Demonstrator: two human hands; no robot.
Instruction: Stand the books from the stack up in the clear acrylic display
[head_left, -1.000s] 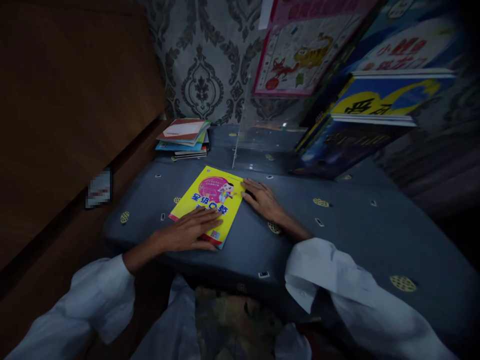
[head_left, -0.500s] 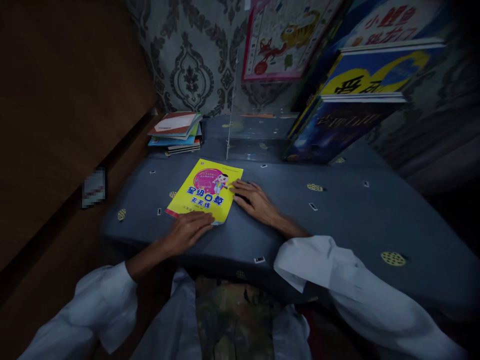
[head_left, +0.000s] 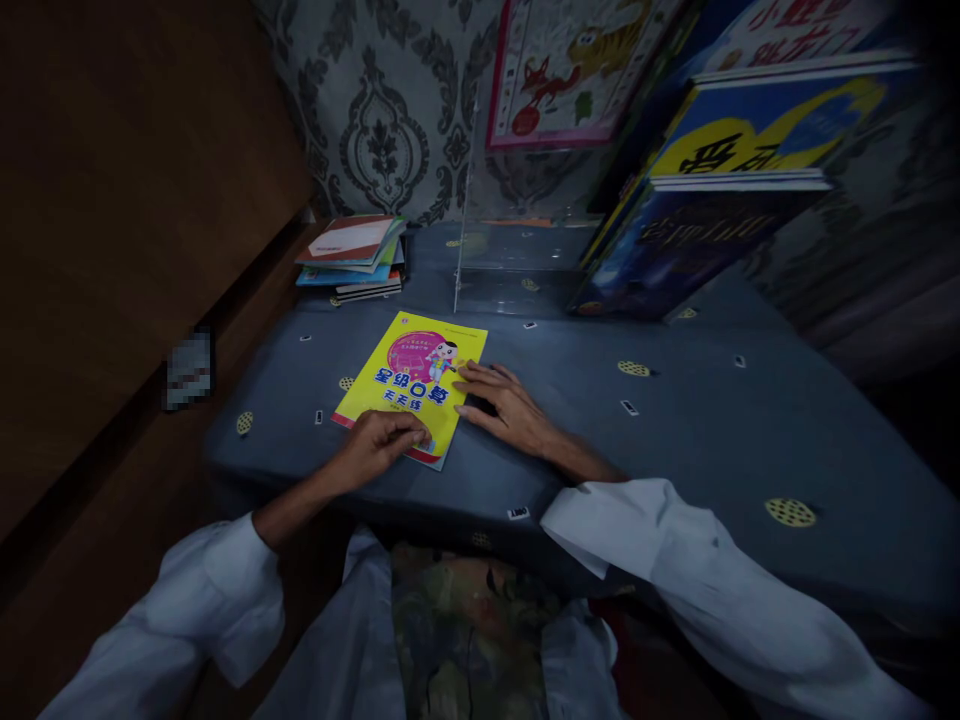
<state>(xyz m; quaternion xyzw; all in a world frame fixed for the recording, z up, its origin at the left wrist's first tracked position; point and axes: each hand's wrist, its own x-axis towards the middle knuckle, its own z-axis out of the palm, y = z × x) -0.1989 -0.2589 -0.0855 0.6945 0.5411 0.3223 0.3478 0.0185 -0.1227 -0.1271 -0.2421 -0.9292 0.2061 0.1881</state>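
Observation:
A thin yellow booklet [head_left: 417,378] with a pink circle and blue characters lies flat on the blue-grey cloth-covered table [head_left: 675,430]. My left hand [head_left: 377,445] rests on its near edge, fingers curled over the lower corner. My right hand [head_left: 501,404] lies flat with spread fingers, touching the booklet's right edge. Both arms wear white sleeves.
A small stack of thin books [head_left: 351,257] sits at the table's far left. A clear acrylic stand [head_left: 510,255] is at the back, with large picture books [head_left: 697,200] leaning at the right. A brown wooden panel [head_left: 127,220] runs along the left.
My left hand slid back from the booklet's cover to its near edge and curled its fingers. My right hand shifted slightly along the right edge. The booklet stays flat.

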